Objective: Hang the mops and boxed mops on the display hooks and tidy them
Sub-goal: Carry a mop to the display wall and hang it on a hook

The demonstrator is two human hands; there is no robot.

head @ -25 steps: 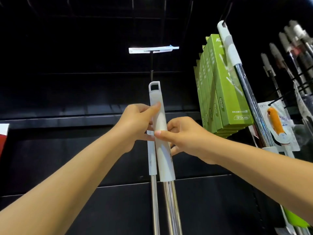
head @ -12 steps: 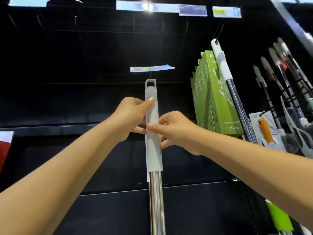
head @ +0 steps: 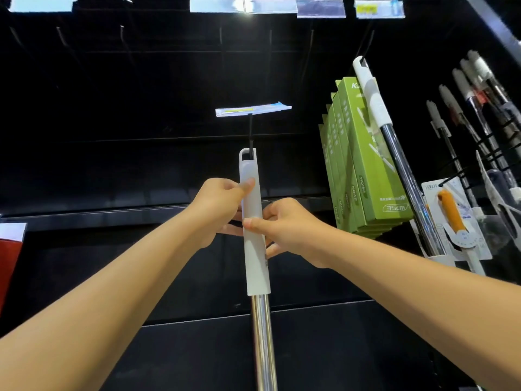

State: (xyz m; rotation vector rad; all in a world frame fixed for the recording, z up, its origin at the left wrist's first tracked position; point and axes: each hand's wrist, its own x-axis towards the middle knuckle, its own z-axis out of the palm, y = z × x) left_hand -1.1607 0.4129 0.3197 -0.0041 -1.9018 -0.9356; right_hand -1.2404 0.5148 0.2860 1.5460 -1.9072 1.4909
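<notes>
A mop handle [head: 255,258] with a grey-white grip and chrome pole stands upright in the middle. Its top loop [head: 247,155] sits over the tip of a black display hook [head: 250,134] that carries a price tag [head: 252,110]. My left hand [head: 222,206] pinches the grip from the left, thumb on its front. My right hand [head: 284,227] holds the grip from the right, a little lower. The mop head is out of view below. Green boxed mops [head: 363,165] hang in a row to the right, with another white-gripped mop [head: 375,100] in front of them.
Black shelving fills the background, with bare hooks [head: 121,32] and label strips [head: 242,4] along the top. Several more mop handles [head: 462,108] and a carded orange item [head: 451,210] hang at the far right. A red and white box [head: 10,244] shows at the left edge.
The handle's loop has come up onto the hook tip, and the second pole seen a second ago is now hidden behind the front one. My view tilted upward.
</notes>
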